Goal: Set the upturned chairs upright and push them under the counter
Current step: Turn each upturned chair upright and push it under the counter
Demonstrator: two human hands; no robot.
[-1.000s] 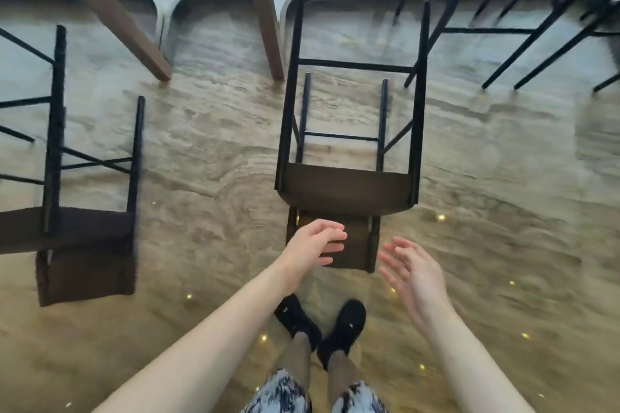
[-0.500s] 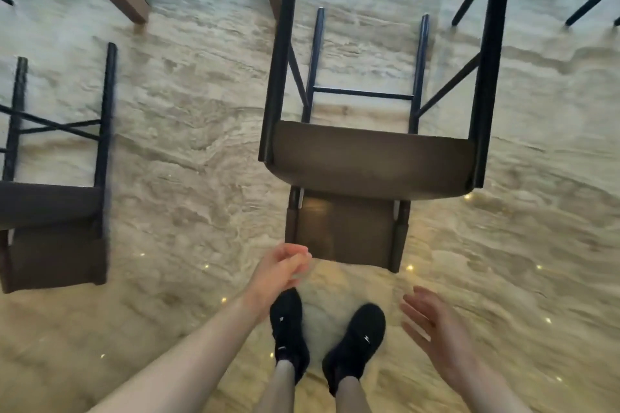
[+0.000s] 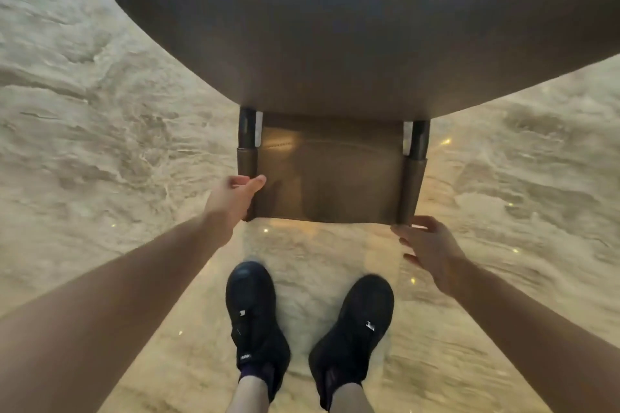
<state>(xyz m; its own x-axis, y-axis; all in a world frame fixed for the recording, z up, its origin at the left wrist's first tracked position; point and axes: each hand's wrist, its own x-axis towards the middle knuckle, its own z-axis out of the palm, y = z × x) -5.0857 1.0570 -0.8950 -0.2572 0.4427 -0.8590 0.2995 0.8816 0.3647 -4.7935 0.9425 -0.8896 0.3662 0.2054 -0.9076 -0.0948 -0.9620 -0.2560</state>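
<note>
Head view is filled at the top by the chair (image 3: 335, 43) seat; bare floor (image 3: 100, 144) lies open either side. Its backrest's left edge is gripped by the left hand (image 3: 231, 199); its right corner is touched by the half-open right hand (image 3: 427, 248), above two shoes (image 3: 255, 318).
</note>
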